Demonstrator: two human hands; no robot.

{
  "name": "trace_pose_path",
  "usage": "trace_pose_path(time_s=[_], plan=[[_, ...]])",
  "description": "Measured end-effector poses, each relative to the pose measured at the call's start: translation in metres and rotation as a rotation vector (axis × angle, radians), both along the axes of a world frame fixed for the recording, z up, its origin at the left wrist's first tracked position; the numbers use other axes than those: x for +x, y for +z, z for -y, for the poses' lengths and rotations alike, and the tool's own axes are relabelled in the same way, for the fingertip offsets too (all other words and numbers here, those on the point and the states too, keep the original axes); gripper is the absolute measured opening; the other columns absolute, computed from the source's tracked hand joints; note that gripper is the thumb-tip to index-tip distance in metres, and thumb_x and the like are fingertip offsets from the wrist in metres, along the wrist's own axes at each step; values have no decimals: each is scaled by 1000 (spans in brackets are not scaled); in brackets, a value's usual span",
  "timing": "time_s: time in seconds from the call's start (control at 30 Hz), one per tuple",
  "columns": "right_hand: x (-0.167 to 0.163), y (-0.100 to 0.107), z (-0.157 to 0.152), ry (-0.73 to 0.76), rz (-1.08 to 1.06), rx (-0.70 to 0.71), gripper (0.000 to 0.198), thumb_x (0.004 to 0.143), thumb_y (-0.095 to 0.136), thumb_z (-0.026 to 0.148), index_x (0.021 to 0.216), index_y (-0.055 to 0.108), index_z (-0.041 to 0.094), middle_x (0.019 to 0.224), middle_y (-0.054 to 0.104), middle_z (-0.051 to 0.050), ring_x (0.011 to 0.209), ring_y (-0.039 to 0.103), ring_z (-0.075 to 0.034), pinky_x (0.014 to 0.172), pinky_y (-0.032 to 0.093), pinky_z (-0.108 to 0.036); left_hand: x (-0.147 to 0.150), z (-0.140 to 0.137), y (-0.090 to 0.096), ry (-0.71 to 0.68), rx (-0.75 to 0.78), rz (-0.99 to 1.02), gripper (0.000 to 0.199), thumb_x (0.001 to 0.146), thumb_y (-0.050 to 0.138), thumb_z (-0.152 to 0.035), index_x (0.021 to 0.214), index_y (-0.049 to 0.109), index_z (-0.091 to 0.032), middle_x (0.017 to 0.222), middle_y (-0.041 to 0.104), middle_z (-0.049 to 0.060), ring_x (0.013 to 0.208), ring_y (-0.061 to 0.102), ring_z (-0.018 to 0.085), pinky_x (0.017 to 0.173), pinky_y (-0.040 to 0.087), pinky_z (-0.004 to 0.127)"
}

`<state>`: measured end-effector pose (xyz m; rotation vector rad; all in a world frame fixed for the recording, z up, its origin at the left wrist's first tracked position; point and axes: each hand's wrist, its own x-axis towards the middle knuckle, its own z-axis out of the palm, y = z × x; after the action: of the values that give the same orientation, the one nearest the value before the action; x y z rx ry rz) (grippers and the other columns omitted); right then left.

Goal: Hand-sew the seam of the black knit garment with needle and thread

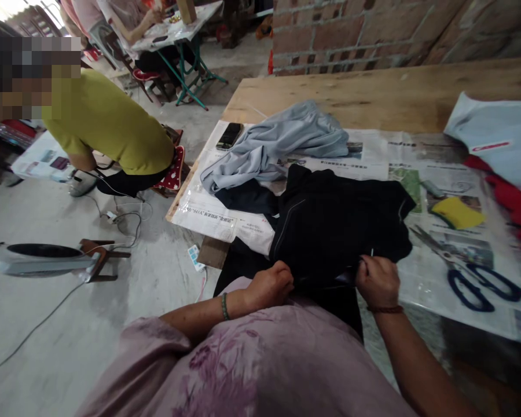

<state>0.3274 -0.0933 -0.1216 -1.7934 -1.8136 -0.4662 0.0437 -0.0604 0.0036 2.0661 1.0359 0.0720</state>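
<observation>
A black garment [342,214] with pale lines along its edges lies on the newspaper-covered table in front of me. Closed at its near left edge, my left hand [272,285] grips the black cloth. My right hand [378,281] is pinched on the near right edge of the same garment. A small, thin white thing [372,252] sticks up by the right fingertips, too small to name. To the right of that hand, large scissors [460,269] with dark blue handles lie with blades slightly apart. Behind the black garment is a crumpled grey garment [286,139].
A phone [230,136] lies at the table's left side. Yellow cloth [458,212], a light-blue garment [495,136] and red cloth [518,202] are on the right. A person in a yellow-green top [113,124] sits at left, near a fan [39,258] and floor cables.
</observation>
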Motion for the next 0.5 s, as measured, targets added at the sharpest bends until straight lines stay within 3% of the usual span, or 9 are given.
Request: trace_pose_path(time_s=[0.23, 0.5], plan=[[0, 0, 0, 0, -21, -1, 17, 83, 44, 19, 82, 60, 14, 72, 55, -7, 74, 50, -19, 70, 36, -30, -3, 4, 14, -99, -4, -107, 11, 84, 47, -19, 76, 54, -16, 86, 53, 3, 66, 48, 11, 56, 37, 20], [1, -1, 0, 27, -24, 4, 15, 82, 45, 18, 84, 59, 14, 74, 56, -8, 75, 50, -19, 69, 36, -30, -7, 5, 17, 31, -174, 45, 11, 81, 49, -16, 85, 60, -17, 72, 60, -1, 63, 52, 9, 58, 38, 17]])
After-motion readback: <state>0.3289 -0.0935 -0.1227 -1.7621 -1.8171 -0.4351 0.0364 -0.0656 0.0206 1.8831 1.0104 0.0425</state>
